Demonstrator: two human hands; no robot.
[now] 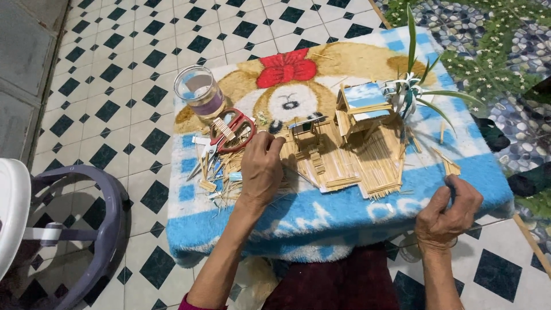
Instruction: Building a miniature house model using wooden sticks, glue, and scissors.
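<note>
Blue plush cloth (321,221) with a bear picture and a red bow covers the bench, which stands on a floor (115,74) of black-and-white diamond tiles. Largest on the cloth is a straw-coloured model house (350,146) built of thin sticks: its flat base runs lengthwise from left to right across the bench, a hut with a blue-and-white roof rises at the far right end, and a small framed gate stands upright near the left end. Beside the hut, a white-ribboned pot holds a green plant (416,80) whose long leaves point up and out to the right. Near the far left corner a clear glass jar (198,90) stands upright, holding a pale purplish filling low down. Red-handled scissors (227,138) lie just in front of it, blades pointing toward the near left, amid a litter of loose sticks (215,181). The left hand (261,166) rests on the base's left edge, fingers curled and pinched at the gate's foot; whether it grips a stick cannot be told. The right hand (447,212) is clenched at the near right edge of the bench, around something too small to make out.
</note>
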